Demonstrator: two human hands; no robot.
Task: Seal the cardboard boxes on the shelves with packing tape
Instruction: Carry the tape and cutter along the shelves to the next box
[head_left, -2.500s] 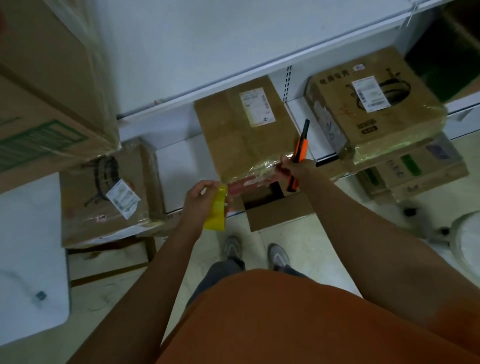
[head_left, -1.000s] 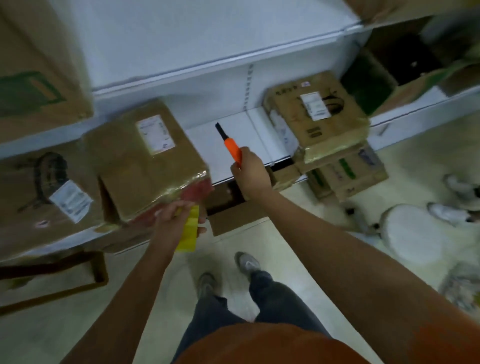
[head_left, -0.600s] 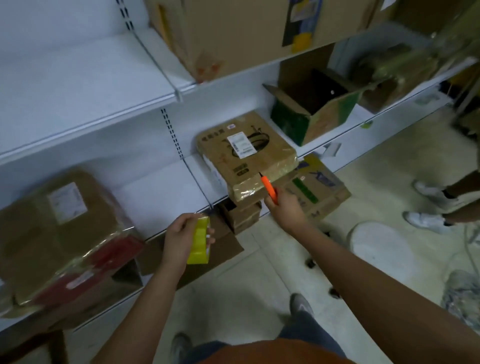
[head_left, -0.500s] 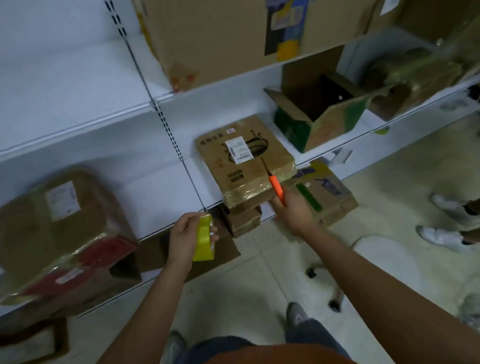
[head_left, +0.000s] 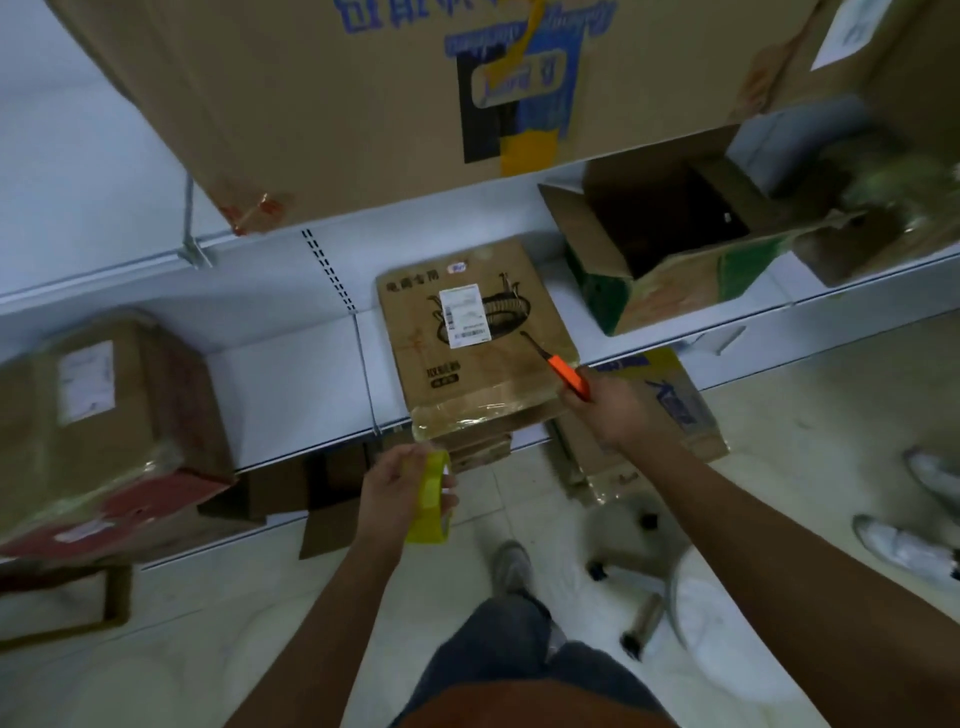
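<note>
Left grip (head_left: 397, 488) – glossy yellow tape roll (head_left: 432, 499), flat cardboard box (head_left: 480, 338)

Orange shirt (head_left: 524, 709), dark jeans (head_left: 519, 649), grey sneaker (head_left: 511, 566)

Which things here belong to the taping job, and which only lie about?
For the job:
tape roll in left hand
orange cutter in right hand
flat box
open box

Lying about:
white stool
white shoes
</note>
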